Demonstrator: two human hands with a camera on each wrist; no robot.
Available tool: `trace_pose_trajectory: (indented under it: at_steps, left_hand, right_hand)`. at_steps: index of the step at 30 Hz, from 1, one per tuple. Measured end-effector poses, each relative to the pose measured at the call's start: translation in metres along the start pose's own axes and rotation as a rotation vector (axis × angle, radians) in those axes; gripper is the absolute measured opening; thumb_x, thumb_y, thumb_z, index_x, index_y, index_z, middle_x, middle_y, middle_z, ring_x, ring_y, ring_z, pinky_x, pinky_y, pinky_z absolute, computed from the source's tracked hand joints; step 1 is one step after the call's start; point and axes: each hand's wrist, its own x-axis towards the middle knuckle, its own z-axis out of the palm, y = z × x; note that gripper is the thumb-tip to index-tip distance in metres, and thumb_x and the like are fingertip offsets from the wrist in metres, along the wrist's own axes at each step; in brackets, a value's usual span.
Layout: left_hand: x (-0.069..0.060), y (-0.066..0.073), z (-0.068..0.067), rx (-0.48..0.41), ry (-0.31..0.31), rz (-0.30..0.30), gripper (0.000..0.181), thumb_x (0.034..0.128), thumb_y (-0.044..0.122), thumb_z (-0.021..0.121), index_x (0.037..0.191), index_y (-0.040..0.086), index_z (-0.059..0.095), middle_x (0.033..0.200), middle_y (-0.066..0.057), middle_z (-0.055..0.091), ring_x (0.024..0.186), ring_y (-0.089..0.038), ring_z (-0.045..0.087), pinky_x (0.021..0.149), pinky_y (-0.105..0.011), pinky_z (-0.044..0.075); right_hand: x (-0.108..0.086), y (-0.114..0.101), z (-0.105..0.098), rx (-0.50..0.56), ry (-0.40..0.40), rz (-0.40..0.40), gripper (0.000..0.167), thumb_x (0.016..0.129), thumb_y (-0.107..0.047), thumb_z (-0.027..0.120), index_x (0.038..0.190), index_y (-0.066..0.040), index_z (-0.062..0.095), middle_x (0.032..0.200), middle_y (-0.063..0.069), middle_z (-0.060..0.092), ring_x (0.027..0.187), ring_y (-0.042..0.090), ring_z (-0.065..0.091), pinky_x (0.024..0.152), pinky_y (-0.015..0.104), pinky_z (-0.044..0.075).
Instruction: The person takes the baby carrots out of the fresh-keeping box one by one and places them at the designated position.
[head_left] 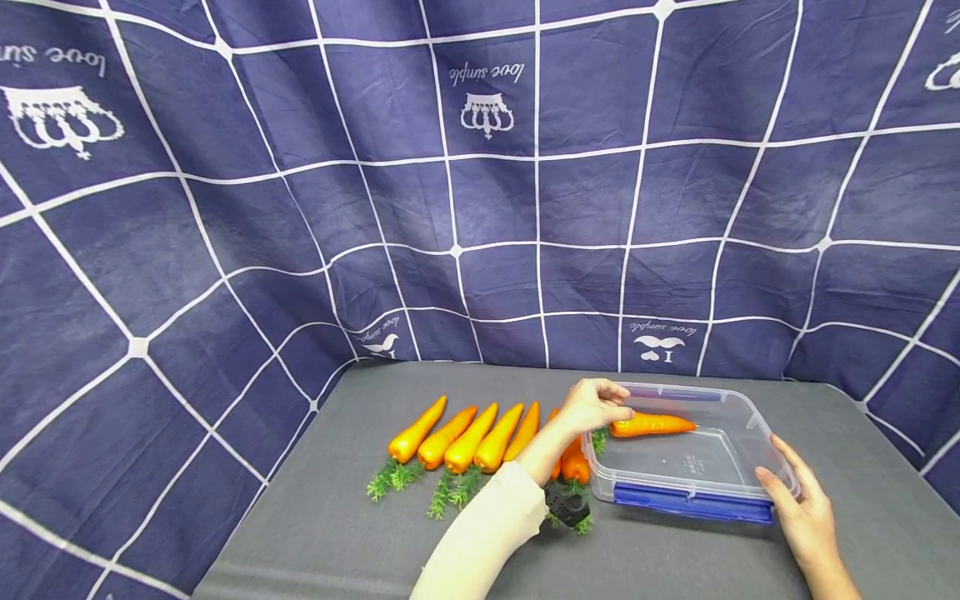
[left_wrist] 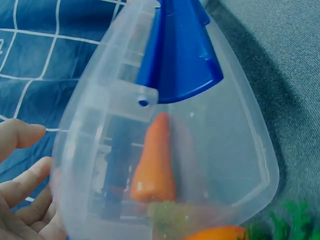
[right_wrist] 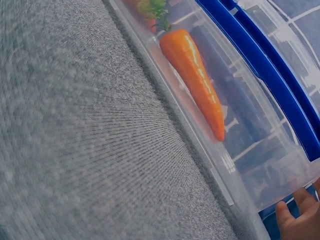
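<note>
A clear plastic food container [head_left: 708,467] with blue side clips stands without a lid on the right part of the table. One orange carrot [head_left: 651,425] with green leaves lies inside it along the back left, also visible through the wall in the right wrist view [right_wrist: 195,80]. My left hand [head_left: 592,407] is over the container's left rim, close to the carrot's thick end. Its thumb and fingers [left_wrist: 37,170] are apart, with nothing between them. My right hand [head_left: 806,504] grips the container's right end, thumb at the rim and fingers along the outside.
Several more carrots [head_left: 465,442] lie side by side left of the container, tips away from me, green tops [head_left: 450,493] toward me. The nearest ones are partly hidden by my left arm. A blue checked cloth [head_left: 487,208] hangs behind the grey table [head_left: 315,533].
</note>
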Motion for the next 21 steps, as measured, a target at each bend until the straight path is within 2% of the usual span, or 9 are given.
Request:
trace_pose_trajectory:
  at_steps: [4, 9, 11, 14, 16, 21]
  left_hand:
    - [0.003, 0.001, 0.009, 0.031, 0.004, -0.002, 0.026, 0.0739, 0.009, 0.081, 0.099, 0.004, 0.075, 0.090, -0.007, 0.073, 0.072, 0.001, 0.060, 0.068, -0.013, 0.047]
    - [0.006, 0.005, 0.023, 0.086, 0.006, 0.003, 0.026, 0.0738, 0.008, 0.081, 0.099, 0.006, 0.074, 0.088, -0.001, 0.072, 0.072, 0.002, 0.060, 0.070, -0.012, 0.046]
    - [0.008, 0.006, 0.029, 0.123, 0.010, -0.020, 0.026, 0.0737, 0.009, 0.081, 0.098, 0.006, 0.074, 0.089, -0.001, 0.072, 0.072, 0.001, 0.059, 0.069, -0.011, 0.045]
    - [0.013, 0.005, 0.039, 0.243, 0.014, -0.040, 0.027, 0.0730, 0.013, 0.082, 0.099, 0.009, 0.075, 0.088, 0.004, 0.072, 0.072, 0.002, 0.059, 0.068, -0.010, 0.043]
    - [0.016, 0.003, 0.044, 0.331, 0.013, -0.047, 0.028, 0.0724, 0.015, 0.083, 0.099, 0.011, 0.076, 0.088, 0.006, 0.073, 0.073, 0.002, 0.059, 0.068, -0.009, 0.042]
    - [0.023, -0.002, 0.052, 0.514, 0.008, -0.069, 0.028, 0.0723, 0.019, 0.084, 0.099, 0.016, 0.076, 0.089, 0.013, 0.070, 0.081, 0.000, 0.060, 0.073, -0.009, 0.040]
  right_hand:
    - [0.000, 0.000, 0.001, -0.018, 0.002, 0.008, 0.058, 0.096, -0.002, 0.056, 0.150, -0.017, 0.040, 0.127, -0.033, 0.043, 0.115, -0.009, 0.041, 0.085, 0.005, 0.032]
    - [0.000, -0.001, 0.001, -0.044, 0.005, 0.020, 0.058, 0.097, -0.006, 0.057, 0.151, -0.019, 0.039, 0.128, -0.033, 0.041, 0.120, -0.011, 0.036, 0.091, 0.002, 0.026]
    - [0.000, -0.001, 0.001, -0.048, 0.007, 0.027, 0.058, 0.097, -0.007, 0.057, 0.151, -0.019, 0.039, 0.128, -0.033, 0.041, 0.121, -0.011, 0.036, 0.092, 0.002, 0.025]
    - [0.000, 0.000, 0.000, -0.045, 0.010, 0.033, 0.059, 0.097, -0.006, 0.057, 0.151, -0.020, 0.039, 0.128, -0.033, 0.041, 0.121, -0.011, 0.036, 0.093, 0.002, 0.025]
    - [0.000, 0.000, 0.000, -0.044, 0.013, 0.032, 0.058, 0.096, -0.005, 0.058, 0.150, -0.020, 0.040, 0.127, -0.033, 0.042, 0.118, -0.009, 0.040, 0.089, 0.004, 0.030]
    - [0.000, 0.000, 0.000, -0.037, 0.009, 0.026, 0.058, 0.096, -0.005, 0.058, 0.150, -0.019, 0.040, 0.127, -0.033, 0.043, 0.114, -0.009, 0.042, 0.083, 0.005, 0.033]
